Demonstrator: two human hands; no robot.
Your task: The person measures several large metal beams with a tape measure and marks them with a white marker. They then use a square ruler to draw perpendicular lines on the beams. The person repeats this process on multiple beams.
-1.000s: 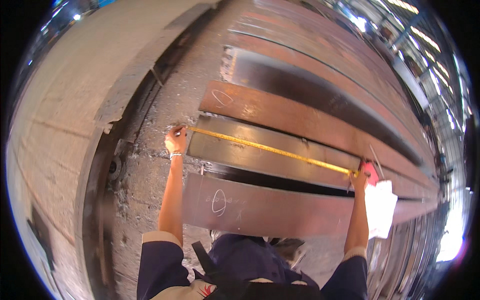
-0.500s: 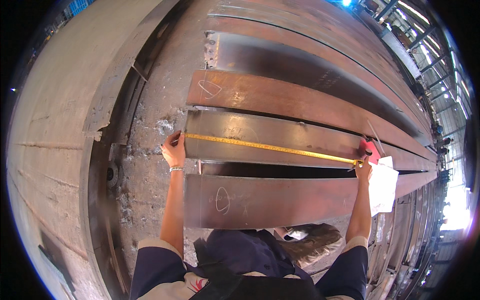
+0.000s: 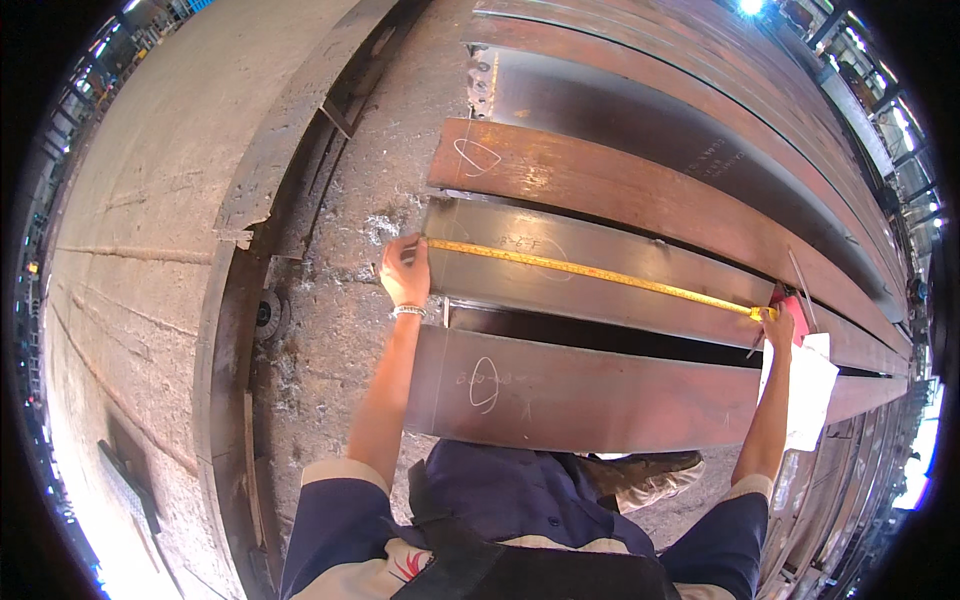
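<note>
A yellow tape measure blade [image 3: 590, 272] is stretched along a grey steel plate [image 3: 640, 262] marked with chalk writing. At the plate's left end my left hand [image 3: 405, 275] is closed, its fingertips pinching the tip of the blade at the edge. My right hand [image 3: 780, 327] grips the tape measure at the blade's other end; the case is mostly hidden by the fingers. Beside that hand lie a red object [image 3: 798, 318], a thin rod [image 3: 802, 290] and white paper sheets [image 3: 808, 395], partly behind my forearm.
Nearest me lies a reddish steel plate [image 3: 600, 385] with a chalk loop. Further long plates [image 3: 600, 170] stretch away beyond the measured one. At left stands a large flat slab with a raised steel edge [image 3: 225, 330]. A dark gap [image 3: 600, 340] separates the two nearest plates.
The whole view has shifted, so plates and hands appear further right. Both hands keep hold of the tape, which stays stretched along the plate. My left hand's fingers have turned slightly.
</note>
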